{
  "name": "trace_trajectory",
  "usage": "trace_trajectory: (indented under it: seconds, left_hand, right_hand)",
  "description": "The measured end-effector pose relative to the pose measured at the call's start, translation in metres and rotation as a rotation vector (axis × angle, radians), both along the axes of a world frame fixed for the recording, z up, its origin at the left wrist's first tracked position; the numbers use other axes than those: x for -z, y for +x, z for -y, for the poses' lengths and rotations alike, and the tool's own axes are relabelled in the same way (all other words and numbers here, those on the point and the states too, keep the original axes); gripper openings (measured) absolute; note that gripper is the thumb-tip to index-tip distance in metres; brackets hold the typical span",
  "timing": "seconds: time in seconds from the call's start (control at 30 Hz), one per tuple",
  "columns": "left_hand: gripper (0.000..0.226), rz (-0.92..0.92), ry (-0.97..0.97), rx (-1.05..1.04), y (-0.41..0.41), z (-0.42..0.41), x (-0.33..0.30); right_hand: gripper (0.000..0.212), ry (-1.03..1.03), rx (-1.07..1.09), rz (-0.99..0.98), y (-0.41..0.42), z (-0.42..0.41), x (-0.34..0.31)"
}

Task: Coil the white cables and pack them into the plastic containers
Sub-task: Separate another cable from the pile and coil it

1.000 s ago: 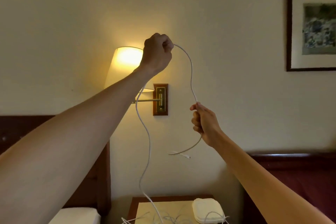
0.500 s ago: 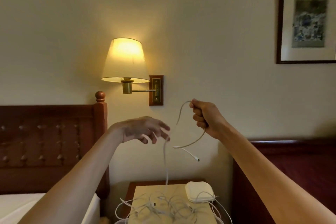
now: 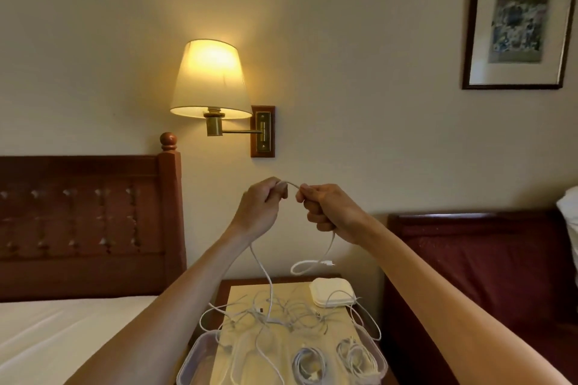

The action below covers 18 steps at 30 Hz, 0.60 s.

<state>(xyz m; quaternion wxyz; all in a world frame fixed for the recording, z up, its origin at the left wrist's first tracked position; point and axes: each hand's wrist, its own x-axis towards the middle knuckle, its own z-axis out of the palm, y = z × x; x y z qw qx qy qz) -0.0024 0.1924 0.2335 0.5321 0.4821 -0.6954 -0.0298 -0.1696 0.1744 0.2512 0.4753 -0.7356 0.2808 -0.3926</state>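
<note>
While both hands, left hand (image 3: 261,205) and right hand (image 3: 328,212), pinch it, the white cable (image 3: 292,185) bridges them.

Both hands meet in open air above the nightstand (image 3: 225,294), the left hand (image 3: 261,206) and right hand (image 3: 328,212) close together, each gripping the white cable (image 3: 266,278) that bridges them. At 12 o'clock from them the wall lamp (image 3: 211,81) and its bracket stand out from the wall. At 9 o'clock the wooden headboard post (image 3: 170,212) closes that side; at 3 o'clock a dark red headboard (image 3: 469,253) does the same. At 6 o'clock the tabletop is crowded: a tangle of loose cables (image 3: 281,312), a white box (image 3: 333,292), and the clear container (image 3: 195,359) holding coiled cables (image 3: 308,366). The hanging cable crosses the drop straight down.
</note>
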Motion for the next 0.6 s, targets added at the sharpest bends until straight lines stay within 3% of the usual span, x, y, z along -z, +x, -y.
trace_trajectory:
  seconds: [0.13,0.27,0.37,0.4,0.43,0.47,0.5,0.53,0.6]
  left_hand:
    - [0.027,-0.045,-0.106,-0.048,0.013,-0.006,0.01]
    - [0.029,-0.201,0.01,-0.105,0.045,-0.005,0.022]
    - [0.011,0.213,0.451,-0.143,0.046,-0.018,0.027]
    - [0.031,0.355,0.572,-0.16,0.042,-0.023,0.028]
    - [0.067,0.44,0.628,-0.197,0.038,-0.028,0.029]
    - [0.091,0.411,0.599,-0.239,0.032,-0.032,0.029]
    - [0.099,0.355,0.482,-0.265,0.023,-0.039,0.028]
    - [0.091,0.317,0.348,-0.246,0.016,-0.041,0.028]
    - [0.043,0.275,0.143,-0.056,0.0,-0.046,0.031]
  right_hand:
    - [0.035,0.145,-0.143,0.056,-0.011,-0.016,0.012]
    - [0.035,0.227,-0.164,0.053,-0.027,-0.02,0.02]
    - [0.037,0.275,-0.105,0.118,-0.03,-0.018,0.017]
    - [0.038,0.276,-0.091,0.119,-0.03,-0.019,0.015]
    - [0.038,0.264,-0.075,0.1,-0.029,-0.019,0.013]
    - [0.038,0.238,-0.063,0.063,-0.027,-0.021,0.011]
    - [0.038,0.208,-0.058,0.022,-0.024,-0.023,0.01]
    - [0.037,0.182,-0.058,-0.013,-0.021,-0.026,0.01]
    - [0.036,0.148,-0.066,-0.043,-0.018,-0.03,0.009]
